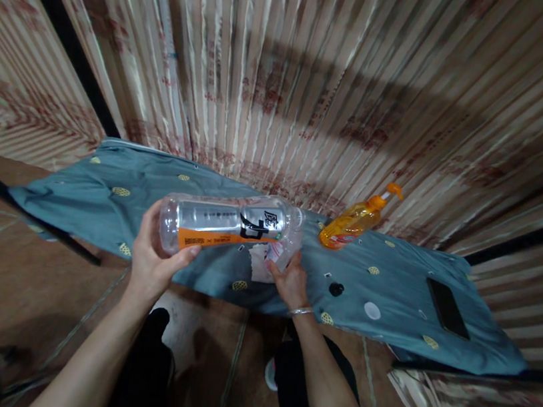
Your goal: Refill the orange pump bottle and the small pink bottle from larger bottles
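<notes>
My left hand (151, 271) is wrapped round the base end of a large clear plastic bottle (223, 220) with a silver and orange label. The bottle lies nearly level in the air, its neck pointing right. At that neck, my right hand (291, 286) grips a smaller clear plastic bottle (290, 245) with a partly visible label. The two mouths are close together; whether they touch I cannot tell. Beneath them a piece of white paper (257, 265) rests on the cloth, partly hidden by the small bottle.
An orange pump bottle (349, 226) of yellow liquid stands right of my hands on the green-blue cloth (154, 177). Nearer lie a small black cap (336, 289), a white disc (372, 311) and a dark phone (447, 308). Behind hangs a striped curtain (281, 63); black poles (68, 27) flank the table.
</notes>
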Motion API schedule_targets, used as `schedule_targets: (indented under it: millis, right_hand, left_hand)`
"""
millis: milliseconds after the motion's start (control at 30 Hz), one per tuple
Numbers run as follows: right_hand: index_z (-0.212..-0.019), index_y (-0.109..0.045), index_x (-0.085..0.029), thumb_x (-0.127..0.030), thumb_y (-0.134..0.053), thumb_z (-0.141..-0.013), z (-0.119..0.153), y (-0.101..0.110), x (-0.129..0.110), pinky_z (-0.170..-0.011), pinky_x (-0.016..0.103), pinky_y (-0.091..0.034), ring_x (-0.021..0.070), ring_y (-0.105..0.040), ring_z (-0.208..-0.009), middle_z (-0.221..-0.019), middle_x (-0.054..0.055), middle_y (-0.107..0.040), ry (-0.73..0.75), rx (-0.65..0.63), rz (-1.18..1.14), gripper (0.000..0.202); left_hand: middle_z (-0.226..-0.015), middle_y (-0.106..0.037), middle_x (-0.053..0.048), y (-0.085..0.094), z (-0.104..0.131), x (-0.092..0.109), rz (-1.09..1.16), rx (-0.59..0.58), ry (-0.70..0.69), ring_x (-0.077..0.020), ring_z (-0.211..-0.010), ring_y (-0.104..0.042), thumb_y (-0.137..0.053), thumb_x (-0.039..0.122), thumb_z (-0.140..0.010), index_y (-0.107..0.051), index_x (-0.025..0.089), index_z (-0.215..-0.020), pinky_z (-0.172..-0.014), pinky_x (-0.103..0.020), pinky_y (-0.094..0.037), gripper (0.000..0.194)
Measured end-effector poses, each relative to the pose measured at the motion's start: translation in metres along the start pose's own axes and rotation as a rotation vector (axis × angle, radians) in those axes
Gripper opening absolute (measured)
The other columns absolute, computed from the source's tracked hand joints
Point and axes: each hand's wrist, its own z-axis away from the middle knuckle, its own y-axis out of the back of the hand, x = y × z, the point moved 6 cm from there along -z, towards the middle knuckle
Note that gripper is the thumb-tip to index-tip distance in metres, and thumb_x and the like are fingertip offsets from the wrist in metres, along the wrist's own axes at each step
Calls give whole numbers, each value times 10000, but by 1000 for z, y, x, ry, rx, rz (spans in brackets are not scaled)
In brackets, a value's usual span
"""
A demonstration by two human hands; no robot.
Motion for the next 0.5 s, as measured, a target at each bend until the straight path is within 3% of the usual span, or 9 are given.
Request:
schedule_targets:
  millis: [500]
  right_hand:
    - [-1508, -589, -114, -403, -800, -976, 1, -2, 1, -912, 413, -678, 380, -878, -1088, -1143, 176, -874, -12, 7, 28, 641]
  left_hand:
    - [-1434, -779, -155, 1, 0, 2, 10, 14, -12, -415, -1304, -791, -1059, 631, -621, -695, 248, -1447, -1097, -541, -720, 981]
